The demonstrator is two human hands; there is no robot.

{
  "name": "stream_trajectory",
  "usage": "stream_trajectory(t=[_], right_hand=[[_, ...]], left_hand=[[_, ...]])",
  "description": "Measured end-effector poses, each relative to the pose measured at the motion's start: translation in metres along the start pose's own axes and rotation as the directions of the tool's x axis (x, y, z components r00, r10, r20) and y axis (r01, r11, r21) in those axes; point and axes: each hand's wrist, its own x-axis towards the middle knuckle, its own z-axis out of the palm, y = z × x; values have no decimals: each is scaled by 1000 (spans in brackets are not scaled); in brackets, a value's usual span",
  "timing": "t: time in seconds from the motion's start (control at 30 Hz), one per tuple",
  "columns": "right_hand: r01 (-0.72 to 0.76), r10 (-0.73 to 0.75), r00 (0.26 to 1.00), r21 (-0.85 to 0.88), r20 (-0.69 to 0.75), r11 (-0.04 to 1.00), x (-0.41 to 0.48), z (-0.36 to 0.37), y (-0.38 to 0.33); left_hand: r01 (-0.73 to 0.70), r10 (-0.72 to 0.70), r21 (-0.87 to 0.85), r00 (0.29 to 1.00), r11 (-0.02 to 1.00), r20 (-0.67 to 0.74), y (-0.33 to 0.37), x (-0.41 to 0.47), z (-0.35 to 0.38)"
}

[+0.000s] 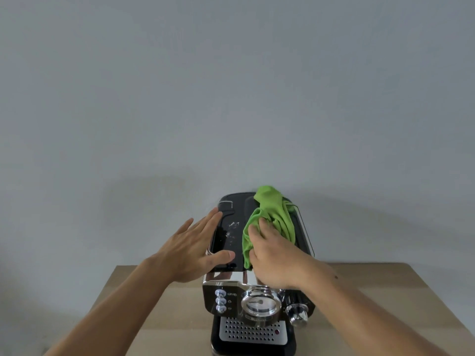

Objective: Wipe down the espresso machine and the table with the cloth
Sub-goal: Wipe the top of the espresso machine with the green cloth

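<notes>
From the head camera we see our right hand [275, 255] pressing down on the green cloth [272, 217], fingers curled and bunching the fabric against the glossy black top of the espresso machine [231, 235]. The cloth trails away from that hand toward the far right corner of the machine's top. Our left hand [190, 247] lies flat and spread wide, gripping nothing, resting against the machine's left edge with the thumb on the top panel. Between the two hands a few pale specks show on the black surface. Below the hands, the machine stands on a light wooden table [154, 317]. Beyond it rises a plain grey wall [231, 86].
</notes>
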Motion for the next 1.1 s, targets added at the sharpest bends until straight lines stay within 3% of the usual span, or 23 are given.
stream_trajectory(t=[0.23, 0.37, 0.57, 0.67, 0.83, 1.0, 1.1], right_hand=[[41, -43, 997, 39, 67, 998, 19, -17, 18], [53, -47, 996, 88, -72, 995, 30, -32, 29], [8, -13, 997, -63, -79, 998, -20, 3, 9], [58, -67, 993, -89, -99, 994, -29, 14, -2], [88, -90, 995, 54, 40, 995, 0, -14, 28], [225, -224, 974, -83, 25, 971, -31, 9, 12], [218, -215, 976, -91, 36, 972, -25, 4, 16]], left_hand=[[-8, 7, -18, 1000, 1000, -22, -2, 1, 2], [15, -15, -13, 1000, 1000, -8, -2, 0, 2], [14, -15, -32, 1000, 999, -16, -3, -1, 5], [16, -16, -27, 1000, 1000, -23, -3, 0, 6], [24, -25, -39, 1000, 999, -16, -2, 1, 5], [13, -15, -72, 1000, 997, -15, -2, -1, 4], [12, -12, -76, 1000, 997, -3, 0, -1, 2]])
